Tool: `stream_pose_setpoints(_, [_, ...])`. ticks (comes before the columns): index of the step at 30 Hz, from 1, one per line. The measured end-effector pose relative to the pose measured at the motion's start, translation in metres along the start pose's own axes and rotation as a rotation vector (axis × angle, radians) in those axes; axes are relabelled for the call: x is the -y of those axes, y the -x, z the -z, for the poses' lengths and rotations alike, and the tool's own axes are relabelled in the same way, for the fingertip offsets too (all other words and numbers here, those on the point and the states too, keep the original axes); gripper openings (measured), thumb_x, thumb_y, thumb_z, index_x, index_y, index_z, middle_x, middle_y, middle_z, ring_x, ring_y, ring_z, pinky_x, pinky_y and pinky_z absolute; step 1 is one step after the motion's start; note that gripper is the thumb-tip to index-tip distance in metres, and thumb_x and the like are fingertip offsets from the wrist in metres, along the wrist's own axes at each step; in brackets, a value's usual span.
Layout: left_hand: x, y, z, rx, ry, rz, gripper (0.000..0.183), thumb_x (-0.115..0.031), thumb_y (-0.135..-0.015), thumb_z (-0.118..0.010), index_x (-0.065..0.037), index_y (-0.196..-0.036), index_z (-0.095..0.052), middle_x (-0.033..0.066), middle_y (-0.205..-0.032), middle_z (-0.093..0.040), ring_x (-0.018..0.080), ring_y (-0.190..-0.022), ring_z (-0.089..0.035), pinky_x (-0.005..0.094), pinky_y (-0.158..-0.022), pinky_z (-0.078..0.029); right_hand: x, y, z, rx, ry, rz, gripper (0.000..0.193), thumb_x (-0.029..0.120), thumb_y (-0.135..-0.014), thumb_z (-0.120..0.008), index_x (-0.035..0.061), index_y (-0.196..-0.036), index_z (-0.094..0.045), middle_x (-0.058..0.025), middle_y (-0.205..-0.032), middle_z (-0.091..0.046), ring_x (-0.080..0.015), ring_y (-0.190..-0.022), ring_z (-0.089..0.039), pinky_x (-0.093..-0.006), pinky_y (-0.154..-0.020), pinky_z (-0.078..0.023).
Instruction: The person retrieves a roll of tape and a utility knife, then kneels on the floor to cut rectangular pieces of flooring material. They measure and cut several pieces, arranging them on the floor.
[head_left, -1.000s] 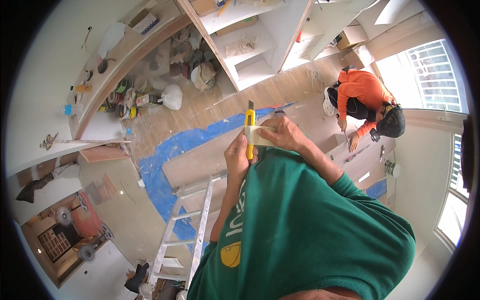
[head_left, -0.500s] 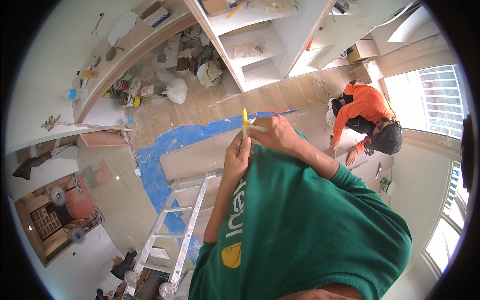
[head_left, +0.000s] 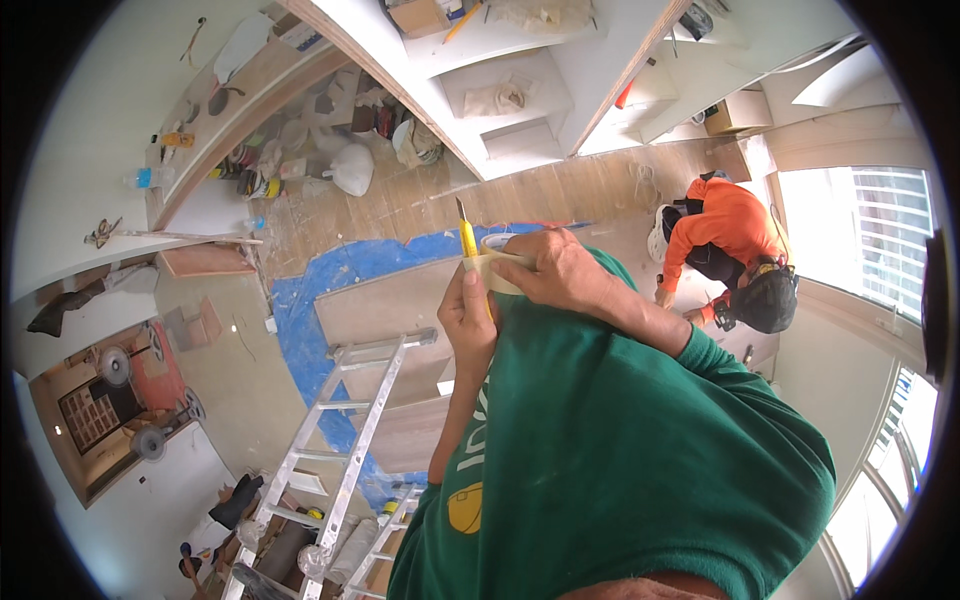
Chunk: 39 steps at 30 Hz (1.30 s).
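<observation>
Upright in my left hand (head_left: 468, 318) is a yellow utility knife (head_left: 467, 238), its blade extended upward, the fingers closed around its lower part. My right hand (head_left: 562, 272) grips a roll of pale masking tape (head_left: 496, 242) just to the right of the knife. A stretch of tape (head_left: 484, 265) runs from the roll to the knife's handle near my left fingertips; whether it goes all the way round the handle is hidden. Both hands are close together in front of my green shirt.
An aluminium ladder (head_left: 345, 450) stands left of my arms. Wooden boards (head_left: 380, 295) lie over blue sheeting (head_left: 300, 290). A co-worker in orange (head_left: 735, 225) crouches at the right. White shelving (head_left: 515, 105) stands ahead, with bags and clutter to its left.
The knife has shifted left and leans left, and its blade now shows clearly. The tape roll has turned, showing its opening. The co-worker's hands have moved.
</observation>
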<state>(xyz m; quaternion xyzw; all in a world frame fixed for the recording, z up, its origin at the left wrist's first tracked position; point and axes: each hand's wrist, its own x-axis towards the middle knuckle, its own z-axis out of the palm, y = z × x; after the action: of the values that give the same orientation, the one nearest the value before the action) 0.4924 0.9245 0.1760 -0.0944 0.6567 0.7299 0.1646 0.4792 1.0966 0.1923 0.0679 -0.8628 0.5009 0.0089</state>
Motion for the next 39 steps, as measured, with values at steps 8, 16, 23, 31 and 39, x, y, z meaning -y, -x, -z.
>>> stream_pose_setpoints(8, [-0.010, -0.010, -0.023, -0.009, 0.383, 0.184, 0.037, -0.037, -0.105, -0.047, -0.003, -0.098, -0.059, 0.0011, -0.065, -0.052, 0.0084, -0.045, -0.041, 0.0254, -0.042, -0.032, -0.010, -0.027, 0.025, 0.157, 0.177, 0.102, 0.021, 0.021, -0.082, -0.072, 0.0059, -0.097, -0.074, -0.0160, -0.089, -0.071, -0.0368, -0.077, -0.068, -0.0440, -0.071, -0.055])
stream_pose_setpoints(16, [-0.009, -0.032, -0.040, -0.046, -0.258, -0.113, 0.035, -0.020, -0.106, -0.049, 0.003, -0.131, -0.057, 0.0045, -0.085, -0.063, 0.0079, -0.070, -0.054, 0.0230, -0.062, -0.044, -0.026, -0.043, 0.035, 0.065, 0.108, 0.280, 0.013, 0.016, -0.081, -0.070, 0.0040, -0.083, -0.066, -0.0146, -0.073, -0.067, -0.0371, -0.064, -0.063, -0.0449, -0.067, -0.053])
stream_pose_setpoints(23, [0.008, -0.043, -0.049, -0.171, -0.430, -0.118, 0.037, -0.023, -0.107, -0.042, 0.003, -0.131, -0.054, 0.0087, -0.078, -0.062, 0.0147, -0.066, -0.060, 0.0278, -0.059, -0.047, -0.041, -0.057, 0.028, 0.056, 0.082, 0.238, 0.013, 0.014, -0.082, -0.069, 0.0023, -0.080, -0.065, -0.0127, -0.067, -0.063, -0.0345, -0.061, -0.062, -0.0430, -0.069, -0.051])
stream_pose_setpoints(31, [0.007, -0.051, -0.060, -0.275, -0.236, -0.115, 0.039, -0.028, -0.109, -0.036, 0.003, -0.116, -0.057, 0.0047, -0.070, -0.060, 0.0110, -0.056, -0.055, 0.0268, -0.051, -0.044, -0.039, -0.078, 0.035, 0.110, 0.119, 0.184, 0.020, 0.022, -0.081, -0.070, 0.0031, -0.079, -0.071, -0.0126, -0.078, -0.070, -0.0316, -0.060, -0.064, -0.0406, -0.072, -0.052])
stream_pose_setpoints(39, [0.006, -0.054, -0.067, -0.224, -0.188, -0.047, 0.040, -0.031, -0.109, -0.035, 0.002, -0.114, -0.057, 0.0058, -0.073, -0.060, 0.0106, -0.057, -0.055, 0.0259, -0.053, -0.044, -0.053, -0.079, 0.040, 0.210, 0.234, 0.238, 0.023, 0.026, -0.081, -0.070, 0.0034, -0.084, -0.073, -0.0109, -0.081, -0.070, -0.0311, -0.067, -0.066, -0.0405, -0.079, -0.051])
